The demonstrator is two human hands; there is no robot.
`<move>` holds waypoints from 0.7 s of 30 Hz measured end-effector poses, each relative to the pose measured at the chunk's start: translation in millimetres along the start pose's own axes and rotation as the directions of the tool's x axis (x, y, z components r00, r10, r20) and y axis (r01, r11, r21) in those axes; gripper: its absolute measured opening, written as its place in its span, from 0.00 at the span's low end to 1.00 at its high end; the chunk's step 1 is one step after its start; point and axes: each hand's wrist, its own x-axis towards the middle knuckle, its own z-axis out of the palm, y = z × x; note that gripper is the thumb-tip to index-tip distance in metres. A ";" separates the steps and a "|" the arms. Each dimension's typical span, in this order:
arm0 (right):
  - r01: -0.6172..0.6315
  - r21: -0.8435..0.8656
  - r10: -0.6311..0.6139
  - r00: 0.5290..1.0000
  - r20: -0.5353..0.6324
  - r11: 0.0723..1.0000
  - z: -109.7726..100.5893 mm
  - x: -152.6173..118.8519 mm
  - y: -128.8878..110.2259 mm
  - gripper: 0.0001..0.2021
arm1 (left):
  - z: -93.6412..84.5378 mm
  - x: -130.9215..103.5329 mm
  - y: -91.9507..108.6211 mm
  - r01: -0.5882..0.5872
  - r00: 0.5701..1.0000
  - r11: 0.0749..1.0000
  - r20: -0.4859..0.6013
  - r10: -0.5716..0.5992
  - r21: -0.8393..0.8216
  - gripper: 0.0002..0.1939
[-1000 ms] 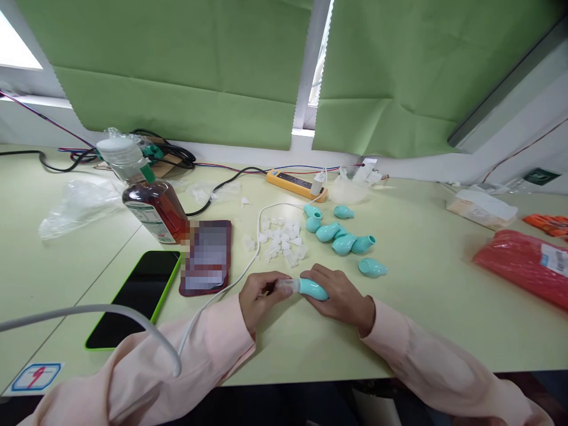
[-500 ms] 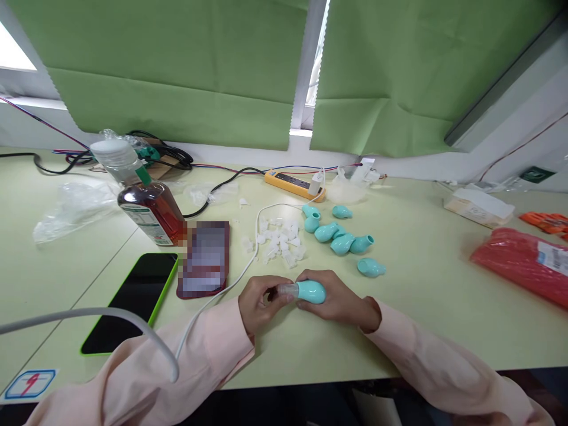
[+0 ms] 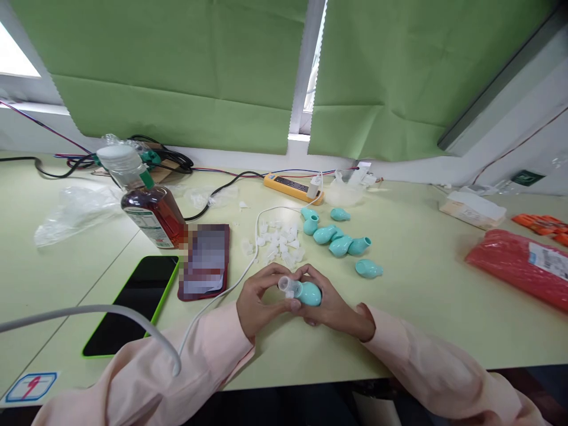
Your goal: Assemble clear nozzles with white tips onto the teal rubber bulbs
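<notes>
My right hand (image 3: pixel 331 302) is wrapped round a glossy turquoise squeeze bulb (image 3: pixel 310 293), just above the table's near part. A clear plastic tip (image 3: pixel 286 285) sits at the bulb's left end, its round opening turned up towards me. My left hand (image 3: pixel 257 299) closes on that clear tip, thumb below and fingers behind. How firmly the tip sits in the bulb cannot be made out. Beyond my hands lies a pile of small whitish plastic pieces (image 3: pixel 281 239). Several more turquoise bulbs (image 3: pixel 341 245) rest to its right, one of them (image 3: pixel 369 268) nearer to me.
A white cable (image 3: pixel 242 273) runs from the yellow power strip (image 3: pixel 288 188) past my left forearm. On the left are a black phone (image 3: pixel 133 302) with a green edge, a dark red phone (image 3: pixel 204 260) and a brown bottle (image 3: pixel 155 216). A red package (image 3: pixel 510 260) lies right.
The bulb has turned in my hands, so the clear tip's opening now faces up towards me. My left fingers have shifted along the tip, closer to my right hand.
</notes>
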 end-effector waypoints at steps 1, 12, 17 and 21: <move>0.066 -0.067 -0.068 0.997 -0.027 0.996 -1.3 0.1 0.8 0.19 | 0.7 -0.2 0.7 0.030 0.999 0.999 -0.014 -0.030 -0.012 0.12; 0.104 -0.839 -0.494 0.844 -0.210 0.534 -44.6 39.8 21.3 0.15 | 1.1 2.5 0.1 0.280 0.893 0.903 -0.256 -0.370 -0.327 0.13; 0.213 -0.860 -0.380 0.925 0.024 0.464 -61.5 63.3 10.8 0.15 | 4.6 -1.6 -3.5 0.320 0.875 0.900 -0.273 -0.401 -0.295 0.11; 0.266 -0.868 -0.216 0.958 0.189 0.420 -71.9 80.9 7.0 0.12 | 3.8 -2.5 -5.0 0.347 0.895 0.896 -0.188 -0.405 -0.277 0.11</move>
